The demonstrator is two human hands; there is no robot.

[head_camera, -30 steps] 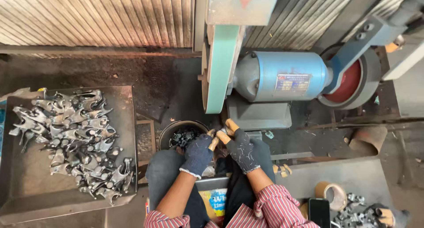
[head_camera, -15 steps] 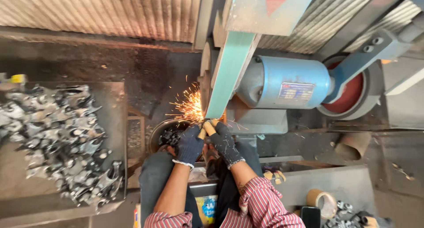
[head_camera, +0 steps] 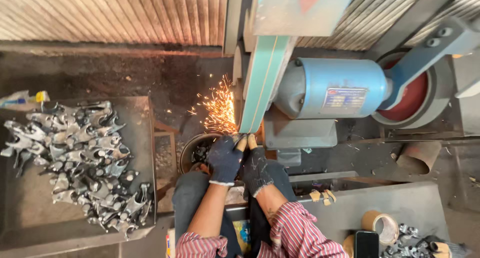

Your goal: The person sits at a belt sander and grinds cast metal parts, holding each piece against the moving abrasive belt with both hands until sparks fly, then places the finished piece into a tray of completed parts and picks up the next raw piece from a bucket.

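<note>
Both gloved hands, left hand and right hand, are closed together on 1 small workpiece pressed to the lower end of the green grinding belt; the part itself is mostly hidden by the fingers. Sparks fly left, so grinding is mid-pass. The tray at left holds a big heap of grey metal castings. A dark round bucket just below the belt holds a few parts. Judging by that, most of the batch is left.
</note>
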